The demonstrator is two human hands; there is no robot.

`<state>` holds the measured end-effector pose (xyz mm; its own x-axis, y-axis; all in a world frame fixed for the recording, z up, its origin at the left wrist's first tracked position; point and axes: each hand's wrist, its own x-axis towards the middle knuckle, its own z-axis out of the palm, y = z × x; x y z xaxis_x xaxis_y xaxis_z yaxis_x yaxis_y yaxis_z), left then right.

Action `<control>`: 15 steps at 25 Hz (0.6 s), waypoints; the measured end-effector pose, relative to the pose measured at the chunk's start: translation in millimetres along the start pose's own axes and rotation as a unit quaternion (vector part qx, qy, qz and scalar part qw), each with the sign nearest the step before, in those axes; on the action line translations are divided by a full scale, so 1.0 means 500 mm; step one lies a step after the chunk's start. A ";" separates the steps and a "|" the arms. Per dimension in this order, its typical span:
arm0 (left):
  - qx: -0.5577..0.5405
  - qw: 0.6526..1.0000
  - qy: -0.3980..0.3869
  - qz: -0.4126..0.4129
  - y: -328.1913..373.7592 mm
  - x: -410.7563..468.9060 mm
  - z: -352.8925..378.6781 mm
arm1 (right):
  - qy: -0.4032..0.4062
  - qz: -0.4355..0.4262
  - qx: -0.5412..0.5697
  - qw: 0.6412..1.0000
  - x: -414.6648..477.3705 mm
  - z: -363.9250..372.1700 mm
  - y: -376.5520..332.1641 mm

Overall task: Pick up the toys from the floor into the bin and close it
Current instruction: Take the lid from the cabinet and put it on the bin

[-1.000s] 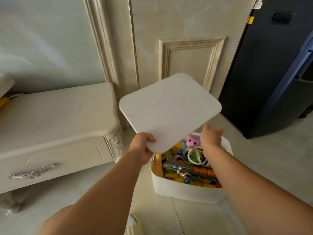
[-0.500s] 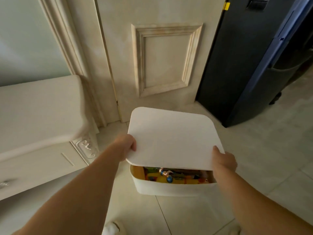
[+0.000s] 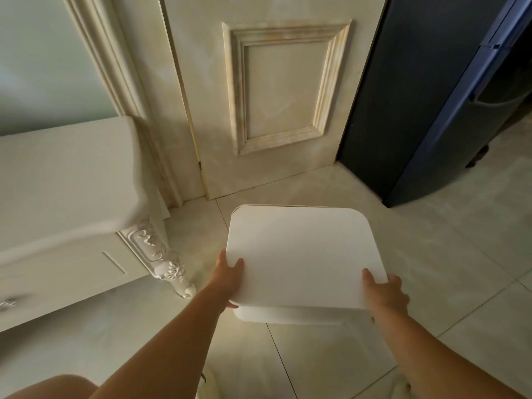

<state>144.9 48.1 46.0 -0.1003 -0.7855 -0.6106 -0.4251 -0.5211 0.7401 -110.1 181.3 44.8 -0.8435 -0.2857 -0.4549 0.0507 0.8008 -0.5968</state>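
White plastic fills the middle of my feed: one lid [image 3: 302, 254], one bin [image 3: 288, 315] beneath it, and two hands on the job. The left hand [image 3: 227, 279] grips the lid's near-left corner, with the thumb [image 3: 237, 264] lying on top and the other fingers tucked beneath the edge. The right hand [image 3: 384, 295] grips the near-right corner the same way, its thumb [image 3: 368, 279] flat on the top face and its fingers curled under.

The lid lies almost level, broad face up. Its longer side seems to run from one thumb across to the other, and the short side points away from the fingertips toward the door [image 3: 273, 96]. The bin stands on the tiled floor [image 3: 431, 269], directly below both sets of fingers. Only a strip of its front wall shows under the lid's near edge, between the two wrists. I cannot tell whether the lid is fully seated on the rim.

Half a second ago the lid was tilted, with its near edge raised, and coloured toys showed in the gap under it. Now it has dropped and flattened, the gap is closed and the toys are covered. Both hands keep their corners.

One white cabinet [image 3: 66, 182] stands well out beyond the left fingers, and one dark blue appliance [image 3: 417, 96] stands far past the right ones.
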 end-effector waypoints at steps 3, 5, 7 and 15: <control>-0.105 0.992 0.005 -0.070 -0.010 0.005 0.008 | -0.047 0.058 0.137 0.988 -0.010 0.004 0.007; -0.148 0.984 0.019 -0.095 -0.016 0.014 0.015 | -0.049 0.056 0.181 0.981 0.000 0.009 0.011; -0.138 0.986 0.050 -0.083 -0.018 0.025 0.021 | -0.046 0.031 0.159 0.986 0.006 0.013 0.008; 0.019 0.991 0.121 -0.049 -0.002 0.051 0.015 | -0.055 -0.022 0.102 0.993 0.048 0.023 -0.040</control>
<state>136.3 31.0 27.5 0.1596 -0.7910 -0.5907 -0.4568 -0.5896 0.6661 -125.1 152.3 38.1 -0.7846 -0.3833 -0.4874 0.1316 0.6653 -0.7349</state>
